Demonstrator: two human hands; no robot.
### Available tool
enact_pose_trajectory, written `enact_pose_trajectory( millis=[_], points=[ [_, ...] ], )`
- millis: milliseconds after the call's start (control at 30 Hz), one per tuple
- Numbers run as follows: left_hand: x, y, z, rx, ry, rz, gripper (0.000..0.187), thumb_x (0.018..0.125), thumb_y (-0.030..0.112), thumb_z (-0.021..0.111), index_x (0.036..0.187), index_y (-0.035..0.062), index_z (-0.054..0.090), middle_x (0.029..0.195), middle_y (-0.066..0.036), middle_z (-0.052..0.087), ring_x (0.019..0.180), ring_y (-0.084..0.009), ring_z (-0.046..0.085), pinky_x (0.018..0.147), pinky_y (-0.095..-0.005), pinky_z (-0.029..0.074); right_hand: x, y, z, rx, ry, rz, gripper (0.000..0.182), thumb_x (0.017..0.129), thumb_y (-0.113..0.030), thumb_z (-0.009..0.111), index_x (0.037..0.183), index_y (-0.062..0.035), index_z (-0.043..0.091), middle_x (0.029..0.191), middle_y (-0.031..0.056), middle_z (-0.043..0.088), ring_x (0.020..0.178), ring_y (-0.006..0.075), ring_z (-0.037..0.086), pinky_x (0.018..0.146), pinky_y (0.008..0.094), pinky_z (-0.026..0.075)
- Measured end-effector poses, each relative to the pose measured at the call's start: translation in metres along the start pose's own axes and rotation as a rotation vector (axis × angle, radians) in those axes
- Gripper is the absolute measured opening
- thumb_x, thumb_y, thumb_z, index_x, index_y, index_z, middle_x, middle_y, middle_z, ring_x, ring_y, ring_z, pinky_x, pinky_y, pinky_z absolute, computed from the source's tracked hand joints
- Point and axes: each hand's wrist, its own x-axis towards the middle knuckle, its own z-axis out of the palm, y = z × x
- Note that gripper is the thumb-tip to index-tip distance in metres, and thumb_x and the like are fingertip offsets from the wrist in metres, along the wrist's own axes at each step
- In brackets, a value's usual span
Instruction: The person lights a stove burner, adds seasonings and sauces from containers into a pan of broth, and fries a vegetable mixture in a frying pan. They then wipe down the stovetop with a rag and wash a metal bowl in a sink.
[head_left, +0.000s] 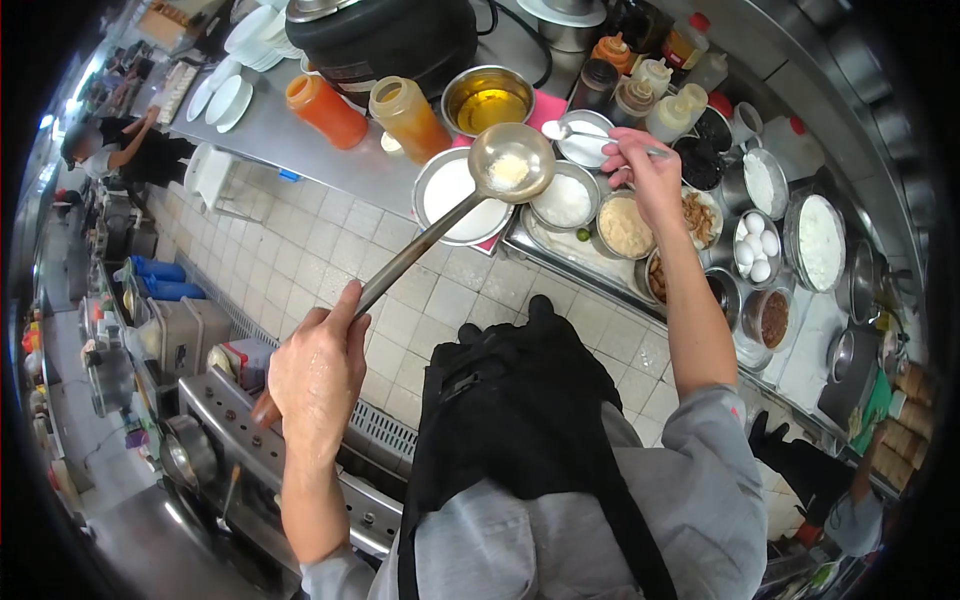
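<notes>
Clasping a round steel ladle (487, 160) of pale powder (509, 172), left hand (319, 365); pinching a metal spoon (562, 131), right hand (647, 170).

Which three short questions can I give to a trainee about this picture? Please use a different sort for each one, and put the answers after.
1. Which hand holds the ladle?
2. True or false: the ladle's bowl is filled with dark red liquid.
3. Fill in: the right hand holds a small ____.

Key:
1. The left hand.
2. False; it holds a little pale, powdery-looking food.
3. Spoon.
</notes>
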Motion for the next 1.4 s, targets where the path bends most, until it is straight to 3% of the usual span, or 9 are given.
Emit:
enact_pose_trajectory(
  millis=[133,200,300,633,867,1000,1133,1233,1400],
  points=[
    [0.007,0.001,0.002,-0.004,-0.015,0.01,0.035,0.09,0.02,0.069,0.125,0.0179,0.069,0.081,-0.013,0.067,0.073,-0.0343,0.068,0.066,-0.0452,0.053,-0.005,-0.002,0.006,-0.119,-0.085,-0.107,0.024,0.1,-0.013,0.057,0.113,0.0042,0.067,0.093,0.0125,0.071,0.076,0.0139,0.068,0.057,0.0253,0.054],
    [0.007,0.0,0.002,-0.008,-0.007,0.02,0.035,0.09,0.02,0.069,0.125,0.0181,0.069,0.081,-0.013,0.067,0.073,-0.0343,0.068,0.066,-0.0454,0.053,0.005,0.004,0.002,-0.104,0.05,-0.128,0.023,0.1,-0.013,0.058,0.113,0.0031,0.067,0.094,0.0119,0.071,0.075,0.0128,0.068,0.056,0.0244,0.054],
    [0.004,-0.002,0.001,0.002,-0.01,0.005,0.035,0.09,0.02,0.069,0.125,0.0179,0.069,0.081,-0.013,0.067,0.073,-0.0343,0.068,0.066,-0.0451,0.053,0.022,0.028,-0.009,-0.157,0.127,-0.075,0.023,0.1,-0.014,0.058,0.113,0.0022,0.067,0.094,0.0116,0.072,0.073,0.0132,0.068,0.054,0.0245,0.053],
    [-0.01,-0.012,0.0,0.072,0.057,0.016,0.033,0.093,0.024,0.067,0.126,0.0185,0.067,0.077,-0.011,0.065,0.069,-0.0316,0.068,0.061,-0.0425,0.055,0.047,0.055,-0.003,-0.44,0.05,-0.002,0.023,0.097,-0.016,0.059,0.109,0.0013,0.069,0.089,0.0125,0.073,0.072,0.0155,0.071,0.053,0.0274,0.055],
    [-0.014,-0.014,-0.001,0.069,0.057,0.003,0.033,0.093,0.023,0.066,0.125,0.0181,0.067,0.078,-0.011,0.066,0.07,-0.0312,0.069,0.061,-0.042,0.055,0.045,0.052,-0.011,-0.266,0.087,0.045,0.022,0.098,-0.014,0.057,0.108,0.0026,0.068,0.089,0.0125,0.072,0.069,0.0154,0.07,0.053,0.0268,0.055],
    [-0.011,-0.011,-0.004,0.05,0.054,0.002,0.033,0.093,0.023,0.066,0.125,0.018,0.067,0.079,-0.011,0.066,0.07,-0.0312,0.069,0.062,-0.0425,0.055,0.028,0.022,-0.017,-0.209,0.138,0.012,0.022,0.098,-0.012,0.056,0.11,0.0037,0.067,0.092,0.0134,0.071,0.071,0.0152,0.069,0.056,0.026,0.055],
    [-0.001,-0.006,-0.005,-0.013,0.031,0.013,0.035,0.089,0.02,0.07,0.124,0.0171,0.069,0.079,-0.013,0.067,0.073,-0.0347,0.068,0.067,-0.0451,0.052,-0.01,-0.016,-0.002,-0.056,0.044,-0.005,0.022,0.099,-0.011,0.056,0.112,0.0032,0.068,0.093,0.0111,0.071,0.074,0.0134,0.068,0.061,0.0258,0.054],
    [0.001,-0.011,-0.002,-0.021,0.042,0.084,0.033,0.091,0.021,0.068,0.124,0.0178,0.068,0.08,-0.011,0.067,0.072,-0.0338,0.068,0.066,-0.044,0.054,-0.046,-0.029,-0.009,-0.204,0.035,-0.12,0.022,0.1,-0.015,0.06,0.111,0.002,0.068,0.091,0.0071,0.07,0.072,0.0094,0.064,0.059,0.0228,0.051],
    [-0.004,-0.019,0.002,-0.015,0.074,0.093,0.033,0.092,0.022,0.067,0.124,0.0181,0.067,0.082,-0.01,0.068,0.071,-0.0324,0.068,0.064,-0.0429,0.055,-0.086,-0.022,-0.058,-0.375,0.057,-0.034,0.023,0.102,-0.017,0.057,0.108,0.0026,0.069,0.088,0.0041,0.069,0.069,0.0088,0.063,0.059,0.0224,0.049]
  ],
)
